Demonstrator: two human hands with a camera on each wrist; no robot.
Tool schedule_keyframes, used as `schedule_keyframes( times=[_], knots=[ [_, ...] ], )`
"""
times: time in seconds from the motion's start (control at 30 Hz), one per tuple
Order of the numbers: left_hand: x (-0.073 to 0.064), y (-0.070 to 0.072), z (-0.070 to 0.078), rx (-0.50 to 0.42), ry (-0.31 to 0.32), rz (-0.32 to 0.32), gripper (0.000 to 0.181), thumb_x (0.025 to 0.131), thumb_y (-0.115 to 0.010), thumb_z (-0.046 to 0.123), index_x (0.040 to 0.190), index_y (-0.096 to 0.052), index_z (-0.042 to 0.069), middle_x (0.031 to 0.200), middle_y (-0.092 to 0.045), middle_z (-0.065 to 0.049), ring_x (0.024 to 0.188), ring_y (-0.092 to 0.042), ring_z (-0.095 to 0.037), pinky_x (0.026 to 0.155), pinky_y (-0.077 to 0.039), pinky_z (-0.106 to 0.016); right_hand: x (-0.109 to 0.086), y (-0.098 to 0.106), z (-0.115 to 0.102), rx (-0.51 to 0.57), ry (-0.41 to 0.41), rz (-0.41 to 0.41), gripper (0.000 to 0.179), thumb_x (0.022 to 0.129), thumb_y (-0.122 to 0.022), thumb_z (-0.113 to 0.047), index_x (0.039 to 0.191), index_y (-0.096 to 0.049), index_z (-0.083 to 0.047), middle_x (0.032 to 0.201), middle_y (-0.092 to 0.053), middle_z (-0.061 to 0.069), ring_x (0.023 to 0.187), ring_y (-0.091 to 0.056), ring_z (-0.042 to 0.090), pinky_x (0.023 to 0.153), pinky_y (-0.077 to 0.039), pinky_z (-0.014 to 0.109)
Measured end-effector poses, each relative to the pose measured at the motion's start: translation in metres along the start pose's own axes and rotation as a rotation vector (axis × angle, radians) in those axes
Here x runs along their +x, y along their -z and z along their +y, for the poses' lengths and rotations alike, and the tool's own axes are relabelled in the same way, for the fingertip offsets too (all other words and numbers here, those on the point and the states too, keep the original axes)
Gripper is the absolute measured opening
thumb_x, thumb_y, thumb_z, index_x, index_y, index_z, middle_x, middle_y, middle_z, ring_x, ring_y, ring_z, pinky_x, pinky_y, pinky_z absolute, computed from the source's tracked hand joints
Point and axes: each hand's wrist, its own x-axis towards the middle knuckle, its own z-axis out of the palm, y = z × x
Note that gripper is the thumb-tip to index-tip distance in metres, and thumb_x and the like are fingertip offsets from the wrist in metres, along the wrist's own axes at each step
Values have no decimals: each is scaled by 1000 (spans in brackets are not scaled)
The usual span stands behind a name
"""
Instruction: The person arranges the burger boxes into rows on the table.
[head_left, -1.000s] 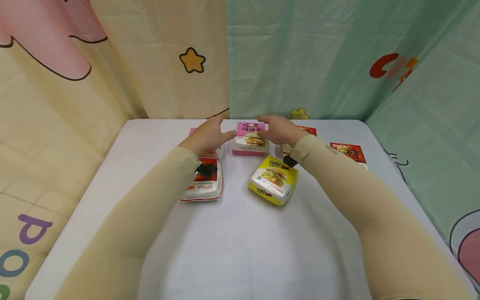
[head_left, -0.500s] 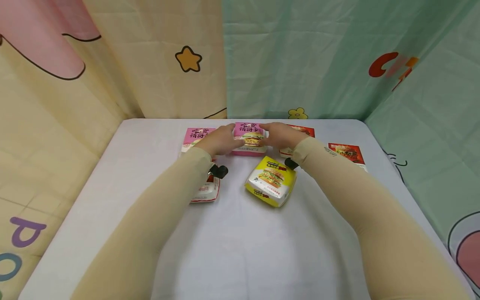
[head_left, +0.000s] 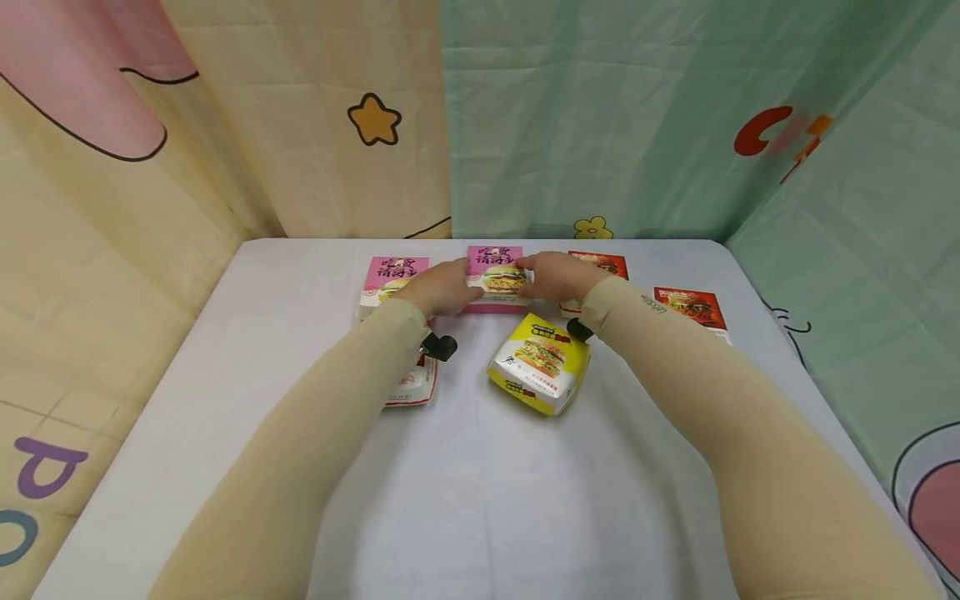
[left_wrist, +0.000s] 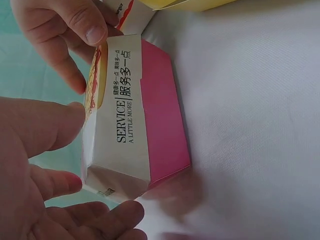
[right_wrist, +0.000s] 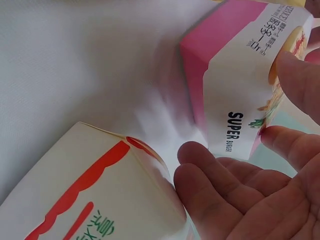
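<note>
The left hand (head_left: pixel 438 287) is at the left side of a pink box (head_left: pixel 498 271), and the right hand (head_left: pixel 555 275) is at its right side. Both thumbs lie at the top of the box, with the index fingertips at its upper edges. The other fingers are bent and spread beside the walls. I cannot tell whether either hand has closed its grip on the box.

The pink box sits at the far side of the white table (head_left: pixel 465 500), lid up, with a burger printed on top. Its near wall reads SERVICE; its right wall reads SUPER BURGER.

A second pink box (head_left: pixel 386 279) stands to the left, partly behind the left hand. A white box (head_left: pixel 415 387) with red edging lies nearer, mostly covered by the left sleeve (head_left: pixel 300 467). A yellow box (head_left: pixel 542 364) sits at an angle on the near side of the hands, beside the right wrist.

A red-topped box (head_left: pixel 606 265) stands just beyond the right hand. Another red-topped box (head_left: pixel 693 307) lies farther right, partly behind the right sleeve (head_left: pixel 697 392).

A yellow curtain (head_left: pixel 300 125) and a green curtain (head_left: pixel 585 117) hang behind the table.
</note>
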Motion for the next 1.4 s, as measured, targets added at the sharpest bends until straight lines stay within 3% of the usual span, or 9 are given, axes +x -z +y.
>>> schedule_keyframes(
  times=[0.33, 0.67, 0.93, 1.4],
  knots=[
    [2, -3, 1, 24, -30, 2, 78, 106, -57, 46, 168, -25, 10, 172, -33, -12, 159, -32, -32, 130, -27, -52, -1, -2, 4, -32, 46, 15, 73, 104, -66, -37, 167, -33, -19, 167, -42, 13, 153, -40, 34, 128, -31, 54],
    [2, -5, 3, 45, -44, 13, 72, 107, -57, 43, 165, -32, 9, 169, -39, -12, 157, -36, -32, 130, -28, -51, -1, -4, 5, -18, 22, 30, 68, 103, -68, -37, 164, -41, -22, 164, -48, 11, 148, -45, 33, 127, -34, 53],
    [1, -5, 3, 50, -43, 16, 66, 106, -58, 43, 160, -41, 9, 158, -53, -14, 142, -51, -31, 125, -37, -52, -1, -4, 6, -2, 19, 38, 66, 104, -67, -38, 162, -43, -22, 163, -49, 10, 145, -47, 31, 127, -35, 53],
    [2, -7, 4, 92, -42, -5, 68, 106, -58, 43, 162, -38, 9, 159, -51, -15, 129, -55, -29, 122, -40, -50, -2, -5, 6, 4, 4, 43, 65, 103, -68, -38, 162, -44, -23, 164, -48, 9, 140, -50, 29, 124, -39, 50]
  ],
)
